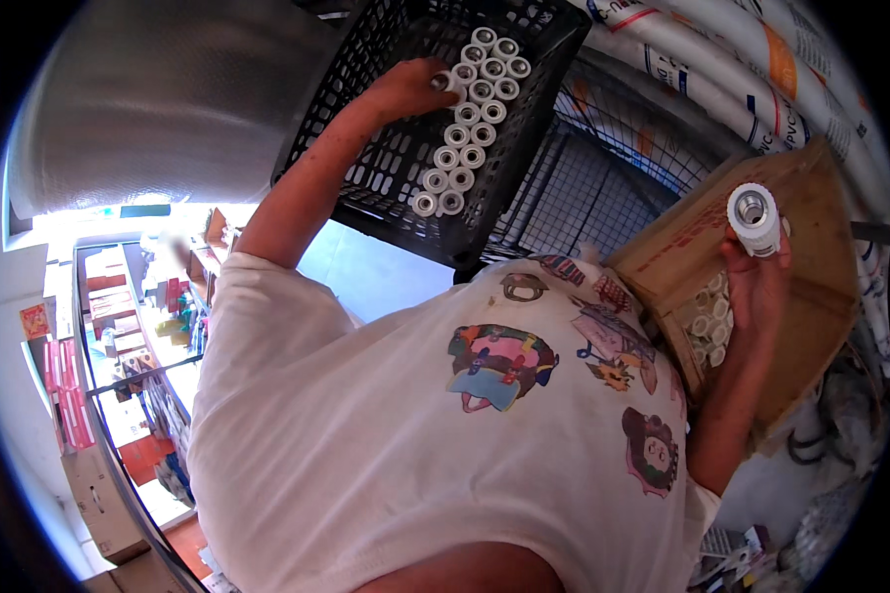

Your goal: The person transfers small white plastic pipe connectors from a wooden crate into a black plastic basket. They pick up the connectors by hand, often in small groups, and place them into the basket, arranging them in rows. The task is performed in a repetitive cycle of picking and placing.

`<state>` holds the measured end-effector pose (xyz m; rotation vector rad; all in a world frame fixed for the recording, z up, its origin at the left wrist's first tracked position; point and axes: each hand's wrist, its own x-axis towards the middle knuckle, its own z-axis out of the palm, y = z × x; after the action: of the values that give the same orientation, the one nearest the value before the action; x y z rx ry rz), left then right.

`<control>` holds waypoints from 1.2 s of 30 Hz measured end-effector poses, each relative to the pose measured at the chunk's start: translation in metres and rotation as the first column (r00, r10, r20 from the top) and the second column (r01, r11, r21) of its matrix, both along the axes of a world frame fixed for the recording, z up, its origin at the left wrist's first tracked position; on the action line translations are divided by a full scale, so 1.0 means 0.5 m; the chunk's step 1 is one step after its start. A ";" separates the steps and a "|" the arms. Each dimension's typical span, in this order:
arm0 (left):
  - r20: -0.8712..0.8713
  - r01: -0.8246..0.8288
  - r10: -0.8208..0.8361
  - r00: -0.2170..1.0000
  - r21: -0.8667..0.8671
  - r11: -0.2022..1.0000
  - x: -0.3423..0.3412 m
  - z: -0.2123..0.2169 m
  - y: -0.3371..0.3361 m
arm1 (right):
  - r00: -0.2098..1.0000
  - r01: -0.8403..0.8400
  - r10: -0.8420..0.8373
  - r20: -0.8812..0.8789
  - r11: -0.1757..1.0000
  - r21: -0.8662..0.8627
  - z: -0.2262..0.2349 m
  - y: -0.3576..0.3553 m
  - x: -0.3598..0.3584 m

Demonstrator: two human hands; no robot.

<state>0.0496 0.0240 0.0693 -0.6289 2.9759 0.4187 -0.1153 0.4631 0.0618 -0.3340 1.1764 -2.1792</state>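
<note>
My left hand [412, 89] reaches into a black plastic crate [386, 210]. Its fingers close around a white pipe fitting [442, 81] with a metal-lined opening. Touching that piece are rows of similar white fittings [473, 156], standing upright with their round openings facing up. On the right, my right hand [756, 282] grips another white pipe fitting [755, 219], whose threaded metal insert shows at the top. That hand is held above an open cardboard box [811, 257], in which several loose white fittings [709, 318] lie jumbled.
Behind the box stands a black wire mesh rack [603, 178]. Wrapped white pipes [732, 74] lean across the upper right. A large silvery roll [168, 109] fills the upper left. Shelves of goods [129, 346] stand at the left, and plastic-wrapped items [841, 435] at the lower right.
</note>
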 end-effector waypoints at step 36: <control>-0.076 0.003 -0.017 0.997 -0.175 0.985 -0.036 -0.038 0.025 | 0.997 -0.060 0.063 -0.039 0.997 0.056 0.012 -0.003 0.004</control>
<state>0.0318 0.0363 0.0505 -0.6253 3.1128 0.1856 -0.1133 0.4614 0.0677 -0.3883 1.2296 -2.0925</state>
